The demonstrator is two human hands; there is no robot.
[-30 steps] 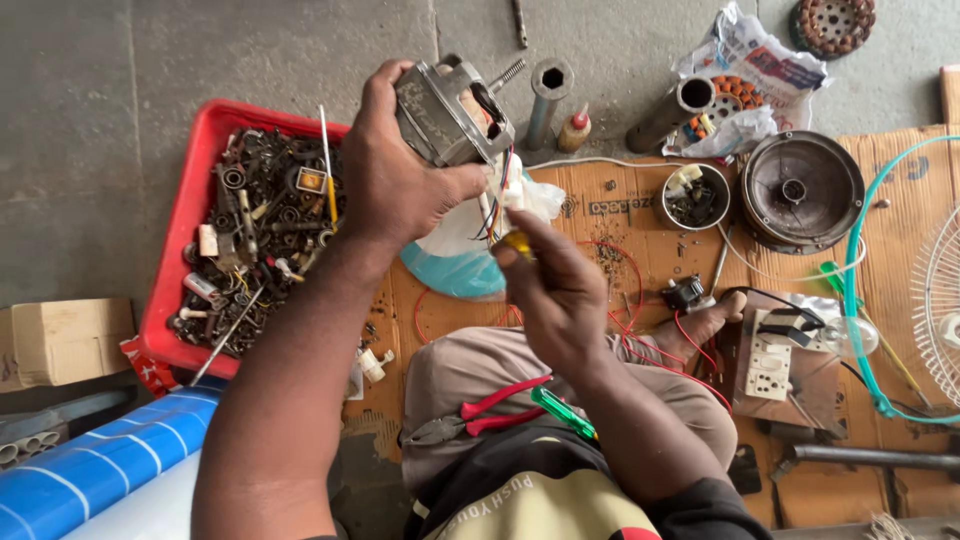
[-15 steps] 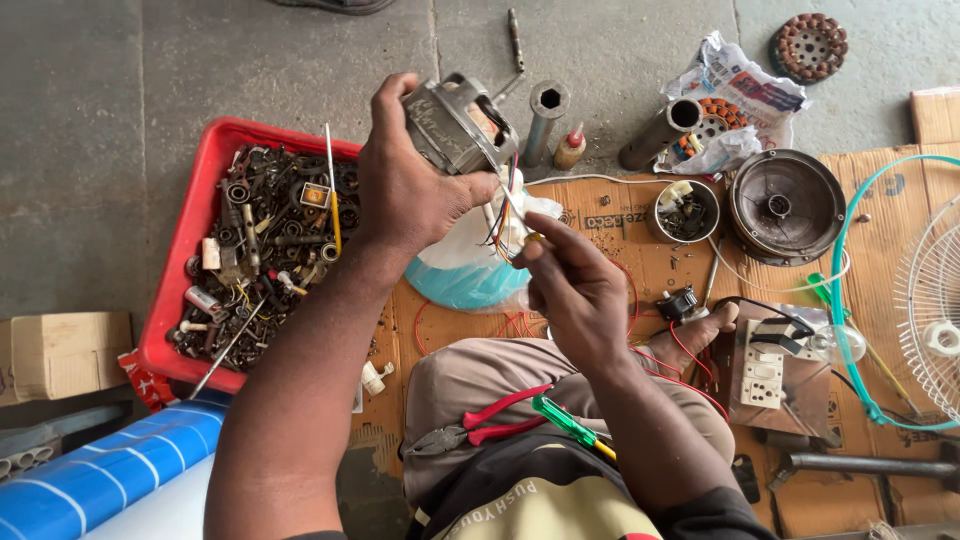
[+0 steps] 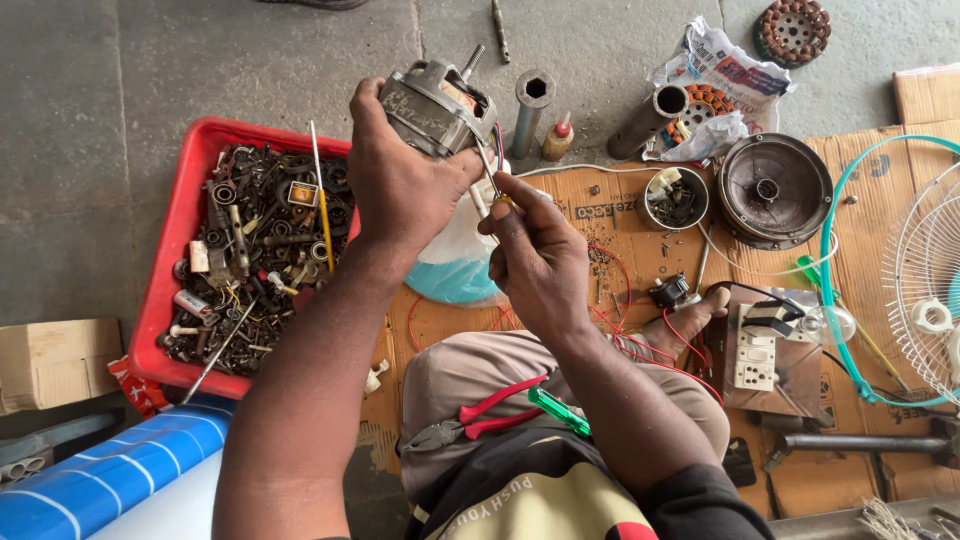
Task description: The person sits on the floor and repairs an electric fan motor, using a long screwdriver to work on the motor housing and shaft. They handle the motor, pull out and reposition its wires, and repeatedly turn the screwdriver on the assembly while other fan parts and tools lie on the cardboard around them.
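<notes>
Grey metal fan motor (image 3: 437,105) gripped in left hand (image 3: 400,190), upper centre of frame.
Right hand (image 3: 540,260) pinches a small tool, tip hidden behind fingers; one red tray (image 3: 180,225) left, parts uncountable.

A red tray (image 3: 172,262) of metal scrap sits at nine o'clock, a cardboard box (image 3: 55,362) below it. Red pliers (image 3: 478,417) and a green tester (image 3: 558,411) lie at six; a fan guard (image 3: 925,285) and switchboard (image 3: 762,352) at three.
</notes>
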